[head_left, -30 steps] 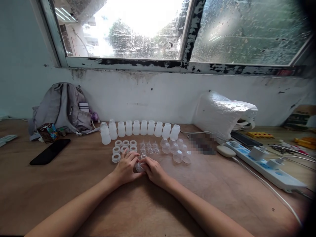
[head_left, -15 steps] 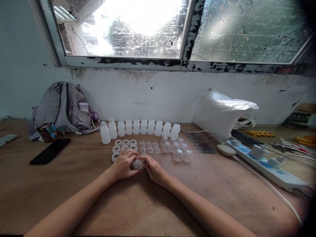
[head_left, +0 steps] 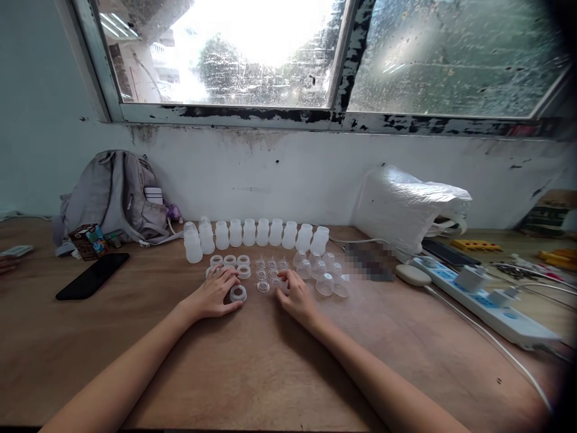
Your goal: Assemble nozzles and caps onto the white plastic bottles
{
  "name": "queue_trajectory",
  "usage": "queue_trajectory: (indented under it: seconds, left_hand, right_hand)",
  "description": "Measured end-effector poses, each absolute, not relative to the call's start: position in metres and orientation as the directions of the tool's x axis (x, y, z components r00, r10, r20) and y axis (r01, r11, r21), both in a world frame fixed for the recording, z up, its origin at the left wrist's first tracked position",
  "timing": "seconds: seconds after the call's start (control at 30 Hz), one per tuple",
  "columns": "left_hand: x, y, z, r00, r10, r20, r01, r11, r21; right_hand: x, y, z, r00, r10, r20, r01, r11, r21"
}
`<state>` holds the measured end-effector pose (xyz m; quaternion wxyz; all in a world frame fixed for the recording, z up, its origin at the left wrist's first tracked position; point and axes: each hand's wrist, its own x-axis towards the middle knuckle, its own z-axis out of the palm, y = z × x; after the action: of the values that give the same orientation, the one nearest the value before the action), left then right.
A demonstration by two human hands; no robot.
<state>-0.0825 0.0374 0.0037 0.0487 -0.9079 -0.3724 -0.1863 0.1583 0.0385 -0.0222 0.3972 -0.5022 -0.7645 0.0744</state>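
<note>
My left hand (head_left: 211, 296) rests on the table with fingers spread over the white screw rings (head_left: 243, 272), covering some of them. One screw ring (head_left: 238, 293) lies apart on the table, beside my left thumb and fingers. My right hand (head_left: 297, 299) is lowered over the near right of the clear bottle teats (head_left: 262, 287), thumb and fingers apart around a teat partly hidden by them. Clear dome caps (head_left: 324, 284) stand grouped just right of that hand. Behind, white baby bottles (head_left: 262, 233) form a row; the two leftmost wear clear caps.
A black phone (head_left: 92, 276), a small box (head_left: 89, 240) and a grey backpack (head_left: 112, 195) are at left. Another person's hand (head_left: 6, 264) shows at the left edge. At right are a white power strip (head_left: 487, 300), cables and a silvery-white bag (head_left: 401, 204).
The ring both hands held now lies on the table. My hands have parted, left onto the rings, right over to the teats. Another person's hand has appeared at the left edge.
</note>
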Motion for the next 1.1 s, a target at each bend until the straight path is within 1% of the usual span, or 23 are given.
queue_trajectory:
  seconds: [0.1, 0.2, 0.43, 0.93, 1.03, 1.1]
  left_hand:
    - [-0.087, 0.041, 0.003, 0.642, 0.667, 0.378, 0.705, -0.708, 0.051]
    - [-0.087, 0.041, 0.004, 0.644, 0.656, 0.395, 0.698, -0.715, 0.049]
    - [-0.083, 0.037, 0.007, 0.666, 0.618, 0.418, 0.671, -0.741, 0.027]
    - [-0.101, 0.051, 0.004, 0.594, 0.657, 0.464, 0.746, -0.666, -0.012]
    - [-0.105, 0.057, 0.008, 0.548, 0.658, 0.516, 0.778, -0.627, -0.028]
    - [-0.108, 0.067, 0.018, 0.461, 0.662, 0.591, 0.834, -0.551, -0.034]
  right_hand:
    - [0.162, 0.046, -0.027, -0.176, 0.855, 0.488, 0.767, 0.430, -0.476]
    - [0.163, 0.049, -0.029, -0.173, 0.870, 0.462, 0.791, 0.402, -0.460]
    - [0.162, 0.050, -0.031, -0.190, 0.863, 0.467, 0.792, 0.416, -0.446]
    - [0.162, 0.050, -0.031, -0.189, 0.867, 0.461, 0.786, 0.415, -0.458]
    - [0.162, 0.049, -0.029, -0.181, 0.864, 0.470, 0.780, 0.417, -0.467]
    - [0.162, 0.048, -0.028, -0.177, 0.862, 0.475, 0.776, 0.419, -0.471]
